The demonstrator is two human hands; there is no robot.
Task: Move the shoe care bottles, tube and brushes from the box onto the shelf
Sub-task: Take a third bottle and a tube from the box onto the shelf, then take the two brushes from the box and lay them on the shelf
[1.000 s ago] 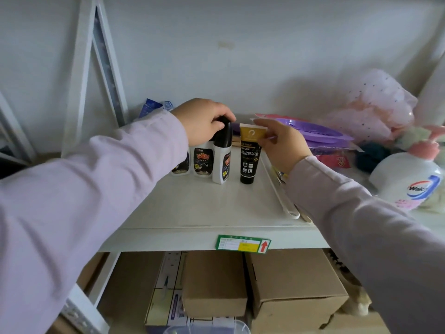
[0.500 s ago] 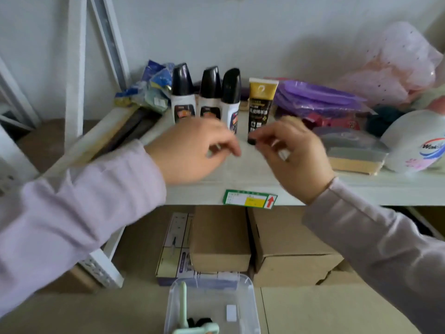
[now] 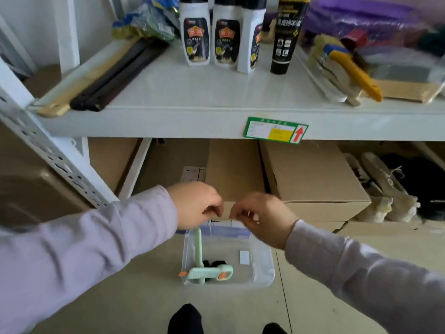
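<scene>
Both hands hang above the far rim of the clear box (image 3: 262, 266), which stands on the floor at the 6 o'clock position of the view. The left hand (image 3: 196, 206) and the right hand (image 3: 261, 216) are nearly fingertip to fingertip, fingers loosely curled, narrow, and holding nothing.

Task items already on the shelf (image 3: 183, 92), at 12 o'clock:
- Three white bottles (image 3: 195, 39), upright and set close side by side.
- One black tube (image 3: 284, 37), standing on its cap just beside the rightmost bottle, at its 3 o'clock.

Items in the box:
- A green brush (image 3: 204, 273) with a long handle that leans up against the far wall toward the left hand.
- A small dark object partly under the brush head; it cannot be identified.

Judged stage: the brushes remain to be moved; the hands are placed to reach into the box.

Hazards from this position:
1. The handle leans at the rim directly under the left hand. A pull on the handle alone may swing the heavier head, drag it against the wall and tip or slide the light box.
2. Both hands enter a narrow opening together. Crowding may produce a weak pinch and a dropped brush.
3. The dark object is partly covered. Lifting the brush may flick it out, or it may be overlooked.
4. The tube stands on a small cap and the bottles stand tightly grouped. A brush set down close to them, or a passing sleeve, may knock the row over.
5. The shelf's 3 o'clock side already carries other brushes (image 3: 337, 68); free space lies at the front centre.
</scene>
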